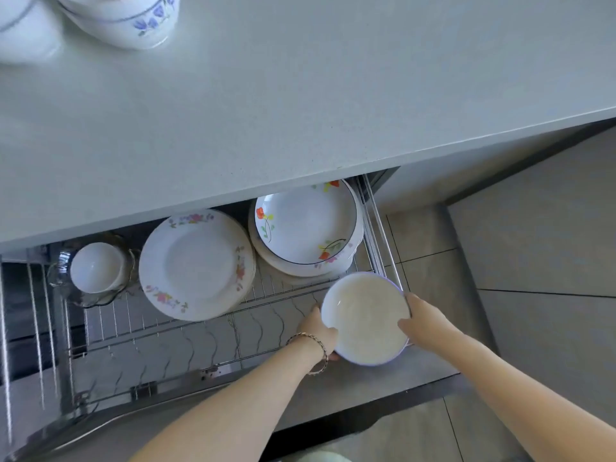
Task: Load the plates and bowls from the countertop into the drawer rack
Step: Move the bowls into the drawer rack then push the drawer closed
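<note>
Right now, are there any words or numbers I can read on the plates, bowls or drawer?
None can be read. The pink-flower plates, the orange-flower dish and the blue-flower bowl show only painted flowers; the white bowl in the left hand and right hand is plain inside.

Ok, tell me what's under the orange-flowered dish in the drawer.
A stack of plates: only their rims show below the orange-flowered dish. The dish covers their faces, so the count cannot be told.

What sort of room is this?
Most likely a home kitchen: a countertop with bowls on it, a pulled-out drawer whose wire rack holds flowered plates, and a tiled floor. The left hand and right hand hold a white bowl over the rack.
</note>
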Demonstrator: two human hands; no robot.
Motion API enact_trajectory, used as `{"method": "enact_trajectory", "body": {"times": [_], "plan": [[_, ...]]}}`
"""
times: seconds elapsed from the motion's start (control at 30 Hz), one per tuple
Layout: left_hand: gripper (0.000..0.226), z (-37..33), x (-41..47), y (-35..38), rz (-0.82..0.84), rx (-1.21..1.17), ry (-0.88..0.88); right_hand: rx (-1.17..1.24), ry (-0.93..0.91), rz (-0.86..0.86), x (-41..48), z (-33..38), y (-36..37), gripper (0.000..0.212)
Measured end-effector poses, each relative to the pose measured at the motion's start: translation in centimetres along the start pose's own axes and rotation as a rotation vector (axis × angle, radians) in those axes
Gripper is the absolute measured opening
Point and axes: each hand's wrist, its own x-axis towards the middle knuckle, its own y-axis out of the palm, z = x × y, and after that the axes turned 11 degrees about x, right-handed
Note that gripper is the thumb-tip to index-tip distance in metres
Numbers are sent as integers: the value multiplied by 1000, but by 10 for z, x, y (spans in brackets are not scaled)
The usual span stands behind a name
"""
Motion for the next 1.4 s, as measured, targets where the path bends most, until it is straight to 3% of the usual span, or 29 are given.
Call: {"method": "enact_trajectory", "body": {"times": [0.27,0.43,0.57,0.7,0.83,1.0,1.27,1.4], "plan": [[62,2,24,16,-75,-4,-28,-95,-6,-69,29,-9,12,57],[62,-4,29,19,-101,36,-24,-394,-78,-120,33,-11,6,46],[67,-4,28,19,-98,91,0,-555,-340,-226,44,-4,2,37],[72,-2,25,16,-87,146,42,-637,-538,-108,65,9,6,53],[79,2,27,18,-61,-89,76,-671,-468,-35,68,21,5,60],[80,-5,26,16,-58,-250,62,-740,-442,-45,67,27,3,47],[78,-11,30,9,70,-220,-32,-754,-368,-67,63,28,5,39],[67,-14,18,-1,21,100,-62,-724,-385,-90,48,32,-1,33]]}}
